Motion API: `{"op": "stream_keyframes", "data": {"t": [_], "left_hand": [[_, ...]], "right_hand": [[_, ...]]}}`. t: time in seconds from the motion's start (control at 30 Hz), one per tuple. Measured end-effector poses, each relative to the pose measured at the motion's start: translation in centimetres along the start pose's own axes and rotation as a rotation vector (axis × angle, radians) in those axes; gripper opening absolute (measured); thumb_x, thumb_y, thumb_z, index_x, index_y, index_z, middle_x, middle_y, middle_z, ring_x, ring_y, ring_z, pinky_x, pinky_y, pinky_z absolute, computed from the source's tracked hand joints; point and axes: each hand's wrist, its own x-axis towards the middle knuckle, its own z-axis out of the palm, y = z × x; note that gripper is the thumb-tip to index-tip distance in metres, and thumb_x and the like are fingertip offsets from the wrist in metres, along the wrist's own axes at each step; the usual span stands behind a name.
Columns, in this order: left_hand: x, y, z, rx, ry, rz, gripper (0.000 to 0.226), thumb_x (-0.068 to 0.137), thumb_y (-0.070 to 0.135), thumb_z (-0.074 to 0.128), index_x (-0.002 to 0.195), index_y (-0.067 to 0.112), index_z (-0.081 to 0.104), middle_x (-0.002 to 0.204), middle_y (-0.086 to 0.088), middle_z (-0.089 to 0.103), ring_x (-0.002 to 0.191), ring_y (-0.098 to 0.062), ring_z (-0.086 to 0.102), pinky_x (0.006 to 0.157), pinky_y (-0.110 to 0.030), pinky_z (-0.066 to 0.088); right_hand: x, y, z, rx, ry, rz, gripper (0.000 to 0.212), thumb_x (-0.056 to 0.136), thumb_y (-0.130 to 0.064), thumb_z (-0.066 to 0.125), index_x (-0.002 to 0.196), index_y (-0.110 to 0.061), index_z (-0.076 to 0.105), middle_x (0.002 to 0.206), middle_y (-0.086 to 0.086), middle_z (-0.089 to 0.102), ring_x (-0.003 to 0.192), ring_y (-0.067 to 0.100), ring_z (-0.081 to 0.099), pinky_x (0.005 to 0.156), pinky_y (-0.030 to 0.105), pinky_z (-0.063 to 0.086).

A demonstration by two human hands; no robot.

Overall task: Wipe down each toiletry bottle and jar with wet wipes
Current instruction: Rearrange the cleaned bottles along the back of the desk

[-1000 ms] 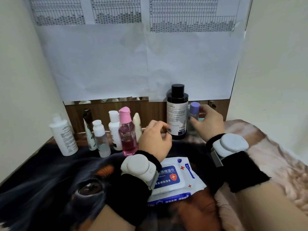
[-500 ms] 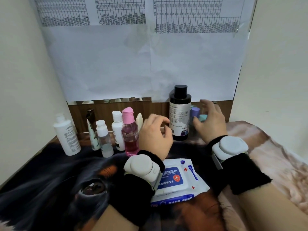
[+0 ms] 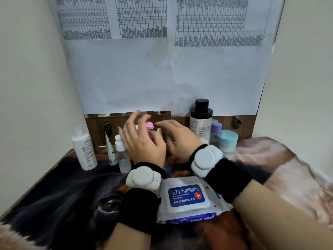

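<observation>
Between both hands' fingers, pink-cap bottle

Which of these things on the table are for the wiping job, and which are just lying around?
For the job:
wet wipes pack
white bottle
black-capped bottle
pink-capped bottle
purple-capped bottle
teal jar

Just there:
printed sheets
dog-print cloth

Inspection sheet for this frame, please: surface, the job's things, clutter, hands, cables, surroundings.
Surface: dog-print cloth covers it.
Job's things: wet wipes pack lies shut near the wrists; white bottle, black-capped bottle, purple-capped bottle, teal jar and pink-capped bottle stand upright.
Clutter: nothing seen.
Hands: left hand and right hand open, fingers spread, around the pink-capped bottle.
Cables: nothing seen.
Surroundings: printed sheets on the wall.
</observation>
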Motion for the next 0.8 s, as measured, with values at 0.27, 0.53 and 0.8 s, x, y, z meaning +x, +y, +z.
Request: {"op": "stream_keyframes", "data": {"t": [0.27,0.53,0.8], "left_hand": [[-0.4,-1.1,0.6,-0.017,-0.052,-0.034,0.028,0.075,0.017,0.049,0.101,0.015,0.060,0.106,-0.001,0.060,0.105,-0.022,0.052,0.107,-0.049,0.032],[-0.6,-0.6,0.4,0.006,-0.061,-0.063,0.033,0.074,0.014,0.054,0.106,0.019,0.059,0.110,0.003,0.059,0.100,-0.019,0.049,0.089,-0.034,0.035],[-0.6,-0.6,0.5,0.015,-0.077,-0.091,0.035,0.071,0.016,0.053,0.105,0.020,0.059,0.115,0.002,0.056,0.102,-0.021,0.049,0.084,-0.041,0.042]], "right_hand": [[2.2,-0.5,-0.4,-0.159,-0.197,0.057,0.028,0.087,-0.022,0.054,0.114,-0.024,0.061,0.115,0.001,0.060,0.104,0.024,0.060,0.085,0.036,0.049],[2.8,0.0,-2.5,-0.382,-0.253,0.098,0.024,0.080,-0.032,0.063,0.102,-0.023,0.057,0.103,0.000,0.066,0.099,0.025,0.061,0.079,0.036,0.050],[4.0,-0.5,-4.6,-0.606,-0.274,0.206,0.033,0.085,-0.031,0.057,0.117,-0.025,0.055,0.119,0.004,0.063,0.109,0.029,0.059,0.082,0.037,0.049]]}}
